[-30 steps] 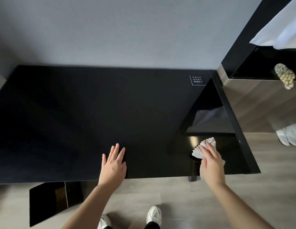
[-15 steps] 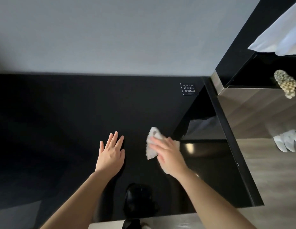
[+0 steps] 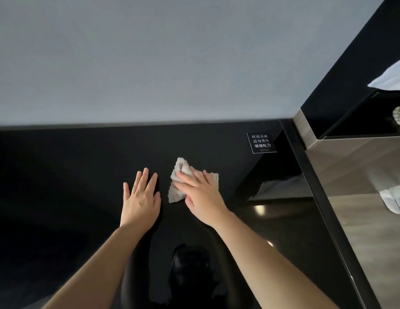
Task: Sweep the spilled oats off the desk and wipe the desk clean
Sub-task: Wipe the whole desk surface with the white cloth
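The desk (image 3: pixel 60 175) has a glossy black top that runs back to a grey wall. My left hand (image 3: pixel 141 197) lies flat on it with straight fingers, near the middle. Just to its right, my right hand (image 3: pixel 201 195) presses a crumpled pale grey cloth (image 3: pixel 180 175) onto the desk with fingers laid flat over it. The cloth sticks out above and to the left of my fingers, and a corner shows to the right. No oats are visible on the dark surface.
A small label with white writing (image 3: pixel 261 142) sits at the desk's back right corner. The desk's right edge (image 3: pixel 310 175) borders a wooden cabinet (image 3: pixel 350 166) with a dark shelf. A white cloth (image 3: pixel 393 79) hangs at the upper right.
My right hand has slid the cloth from the desk's front right corner leftward and away from me, ending beside my left hand. My head has moved in over the desk.
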`<action>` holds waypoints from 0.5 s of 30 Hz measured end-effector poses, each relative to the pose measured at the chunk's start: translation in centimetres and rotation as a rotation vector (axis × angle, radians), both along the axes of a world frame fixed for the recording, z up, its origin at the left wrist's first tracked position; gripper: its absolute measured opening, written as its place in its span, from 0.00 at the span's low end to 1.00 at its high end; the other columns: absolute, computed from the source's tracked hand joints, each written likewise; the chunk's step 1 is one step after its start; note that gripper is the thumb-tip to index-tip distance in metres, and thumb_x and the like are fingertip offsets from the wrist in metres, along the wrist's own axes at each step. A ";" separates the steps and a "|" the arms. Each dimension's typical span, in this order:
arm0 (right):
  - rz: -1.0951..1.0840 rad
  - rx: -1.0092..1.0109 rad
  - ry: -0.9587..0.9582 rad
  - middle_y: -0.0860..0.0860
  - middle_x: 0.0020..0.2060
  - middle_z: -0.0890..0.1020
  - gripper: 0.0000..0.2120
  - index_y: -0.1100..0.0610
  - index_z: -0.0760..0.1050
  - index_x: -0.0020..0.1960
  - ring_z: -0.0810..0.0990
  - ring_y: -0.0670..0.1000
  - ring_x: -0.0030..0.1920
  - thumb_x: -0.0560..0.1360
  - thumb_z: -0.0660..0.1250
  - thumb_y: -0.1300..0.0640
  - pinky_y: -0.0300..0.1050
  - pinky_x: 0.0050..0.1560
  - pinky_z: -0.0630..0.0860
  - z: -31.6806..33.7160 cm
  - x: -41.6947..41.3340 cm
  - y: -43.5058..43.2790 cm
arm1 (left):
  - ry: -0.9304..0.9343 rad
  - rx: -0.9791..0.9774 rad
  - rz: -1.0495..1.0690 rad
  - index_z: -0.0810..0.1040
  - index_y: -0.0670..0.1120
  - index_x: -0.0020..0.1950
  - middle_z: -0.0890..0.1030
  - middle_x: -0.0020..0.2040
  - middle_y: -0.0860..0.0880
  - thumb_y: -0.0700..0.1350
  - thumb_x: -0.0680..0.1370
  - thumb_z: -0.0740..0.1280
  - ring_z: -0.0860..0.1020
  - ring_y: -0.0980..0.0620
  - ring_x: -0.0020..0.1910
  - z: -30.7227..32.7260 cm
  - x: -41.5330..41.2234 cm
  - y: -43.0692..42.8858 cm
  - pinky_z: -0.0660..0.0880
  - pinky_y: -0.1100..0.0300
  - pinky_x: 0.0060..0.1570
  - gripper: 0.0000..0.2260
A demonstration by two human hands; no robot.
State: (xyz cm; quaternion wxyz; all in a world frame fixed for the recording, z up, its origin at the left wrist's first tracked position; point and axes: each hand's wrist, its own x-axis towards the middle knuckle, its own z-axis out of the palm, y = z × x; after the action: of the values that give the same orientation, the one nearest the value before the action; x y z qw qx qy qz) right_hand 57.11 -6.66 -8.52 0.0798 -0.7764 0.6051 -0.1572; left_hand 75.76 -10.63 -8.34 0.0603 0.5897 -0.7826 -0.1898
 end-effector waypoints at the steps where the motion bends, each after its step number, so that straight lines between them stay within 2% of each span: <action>1: -0.002 0.002 0.037 0.45 0.73 0.67 0.24 0.49 0.73 0.67 0.67 0.56 0.70 0.73 0.65 0.63 0.61 0.70 0.63 -0.5 -0.4 -0.6 | 0.003 -0.005 0.004 0.54 0.49 0.78 0.48 0.79 0.49 0.46 0.82 0.54 0.43 0.52 0.78 -0.1 -0.3 -0.8 0.41 0.46 0.75 0.24; 3: -0.133 -0.061 0.040 0.44 0.70 0.70 0.25 0.49 0.75 0.64 0.72 0.56 0.64 0.69 0.65 0.65 0.56 0.61 0.70 -1.0 -3.7 -1.9 | -0.008 -0.017 0.004 0.55 0.48 0.78 0.49 0.79 0.49 0.47 0.82 0.54 0.43 0.52 0.78 -0.5 -0.7 -2.3 0.40 0.46 0.75 0.24; 5: -0.374 -0.071 0.059 0.45 0.68 0.73 0.25 0.50 0.77 0.60 0.75 0.57 0.57 0.66 0.66 0.66 0.52 0.53 0.72 -1.3 -7.8 -2.7 | -0.028 -0.033 0.003 0.54 0.49 0.78 0.49 0.79 0.49 0.48 0.82 0.53 0.43 0.52 0.78 -0.8 -1.0 -3.7 0.40 0.46 0.75 0.24; 7: -0.586 -0.074 0.032 0.50 0.67 0.75 0.23 0.53 0.78 0.60 0.77 0.59 0.57 0.67 0.68 0.68 0.54 0.53 0.74 -1.5 -10.8 -3.1 | -0.038 -0.048 0.009 0.54 0.49 0.79 0.49 0.79 0.49 0.48 0.82 0.52 0.42 0.51 0.78 -1.1 -1.5 -4.9 0.40 0.45 0.75 0.24; 9: -0.645 -0.146 -0.012 0.53 0.66 0.76 0.21 0.57 0.78 0.60 0.77 0.61 0.59 0.68 0.68 0.70 0.56 0.53 0.77 -1.3 -11.4 -4.4 | -0.046 -0.064 0.021 0.53 0.49 0.79 0.48 0.80 0.48 0.48 0.82 0.51 0.41 0.51 0.78 -1.4 -2.2 -5.7 0.39 0.44 0.75 0.24; 11: -0.502 -0.235 -0.030 0.52 0.66 0.76 0.22 0.56 0.78 0.60 0.77 0.58 0.61 0.68 0.66 0.70 0.53 0.53 0.76 -0.3 -9.7 -6.7 | -0.055 -0.094 0.035 0.53 0.49 0.79 0.48 0.79 0.49 0.49 0.82 0.51 0.41 0.51 0.78 -1.8 -2.7 -5.9 0.40 0.43 0.75 0.24; 13: -0.261 -0.274 -0.033 0.50 0.66 0.75 0.21 0.55 0.78 0.60 0.74 0.56 0.64 0.70 0.65 0.69 0.53 0.53 0.71 0.4 -7.0 -9.9 | -0.062 -0.111 0.041 0.53 0.49 0.79 0.49 0.79 0.49 0.50 0.82 0.50 0.41 0.52 0.77 -2.1 -2.8 -5.9 0.39 0.44 0.75 0.24; 15: -0.095 -0.167 0.013 0.50 0.69 0.74 0.20 0.54 0.78 0.62 0.70 0.58 0.69 0.73 0.65 0.67 0.57 0.62 0.68 -0.3 -4.7 -12.7 | -0.072 -0.116 0.044 0.52 0.50 0.79 0.48 0.79 0.50 0.51 0.82 0.50 0.41 0.53 0.77 -2.2 -2.7 -5.9 0.39 0.45 0.75 0.25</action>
State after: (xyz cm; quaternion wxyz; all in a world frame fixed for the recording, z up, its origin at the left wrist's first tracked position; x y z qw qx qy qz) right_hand 52.37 -19.33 -8.79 0.0032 -0.7516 0.6266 -0.2058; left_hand 73.03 -16.56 -10.58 0.0701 0.6089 -0.7807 -0.1215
